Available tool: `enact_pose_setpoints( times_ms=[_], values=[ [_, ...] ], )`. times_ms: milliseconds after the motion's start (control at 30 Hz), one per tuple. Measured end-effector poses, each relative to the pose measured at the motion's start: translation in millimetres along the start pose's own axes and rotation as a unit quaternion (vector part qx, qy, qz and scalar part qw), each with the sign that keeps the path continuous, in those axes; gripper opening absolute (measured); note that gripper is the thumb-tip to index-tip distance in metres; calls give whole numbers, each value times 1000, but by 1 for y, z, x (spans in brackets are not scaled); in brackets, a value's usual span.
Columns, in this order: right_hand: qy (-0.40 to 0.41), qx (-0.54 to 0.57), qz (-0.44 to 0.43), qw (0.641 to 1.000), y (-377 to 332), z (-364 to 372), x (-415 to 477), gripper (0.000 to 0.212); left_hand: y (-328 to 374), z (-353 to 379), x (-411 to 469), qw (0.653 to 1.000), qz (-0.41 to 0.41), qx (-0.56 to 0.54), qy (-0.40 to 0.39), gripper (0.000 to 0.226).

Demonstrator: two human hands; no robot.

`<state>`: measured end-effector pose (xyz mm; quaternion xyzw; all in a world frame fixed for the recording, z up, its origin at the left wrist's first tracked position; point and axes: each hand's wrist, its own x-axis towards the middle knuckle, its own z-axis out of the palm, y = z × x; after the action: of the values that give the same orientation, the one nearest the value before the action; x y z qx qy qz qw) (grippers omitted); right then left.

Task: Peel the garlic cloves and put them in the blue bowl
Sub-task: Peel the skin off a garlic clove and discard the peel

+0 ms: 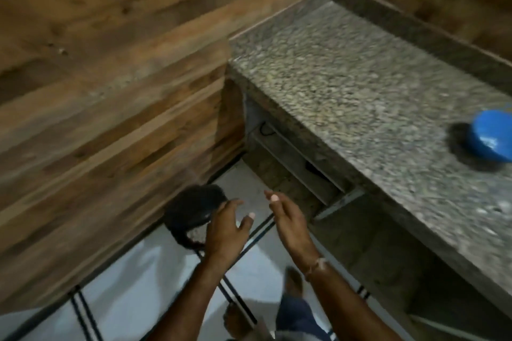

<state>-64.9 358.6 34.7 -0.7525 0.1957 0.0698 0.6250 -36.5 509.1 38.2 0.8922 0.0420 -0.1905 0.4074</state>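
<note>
Both hands are raised in front of the body, over the floor [133,271] and short of the surface [360,77]. The left hand [224,227] is empty, with its fingers [234,203] loosely spread and the thumb apart. The right hand [288,219] is also empty, its fingers [273,198] relaxed and slightly parted, with a band on the wrist. Neither hand touches anything.

The blue bowl [490,134] stands on the surface at the far right edge of view, well apart from both hands and partly cut off. Its inside cannot be seen. No garlic is in view, on the surface or in either hand. A dark object [191,210] lies on the floor by the wall [110,63], just beyond the left hand. It is too blurred to identify.

Assessment: the task appears to be at its start. The step in hand is finding the cloves and getting into position.

Recommendations:
- Turn right to face the surface squarely, with the bowl within easy reach.
- Find the garlic before anything else.
- Peel beside the bowl, so each clove has only a short way to go.
- Keep the skins out of the bowl.

The view is motion-blurred, so fine detail is unreliable.
</note>
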Motion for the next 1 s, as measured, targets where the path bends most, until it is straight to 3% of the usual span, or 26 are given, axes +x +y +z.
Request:
enact_pose_setpoints(
  times_ms=[300,600,800,900,1000],
  values=[
    [155,-16,-90,984,39,-221,-43,26,163,150,-17,978,194,55,-48,31],
    [259,-15,-23,966,115,-424,-50,27,278,335,-18,951,244,121,-147,34],
    [326,-92,4,941,154,-498,-26,28,320,405,2,925,286,199,-151,34],
    [312,-201,6,928,164,-520,-5,35,324,419,8,923,285,206,-155,20],
    [286,-266,22,920,162,-532,11,45,325,421,10,930,276,184,-157,20]
  ],
)
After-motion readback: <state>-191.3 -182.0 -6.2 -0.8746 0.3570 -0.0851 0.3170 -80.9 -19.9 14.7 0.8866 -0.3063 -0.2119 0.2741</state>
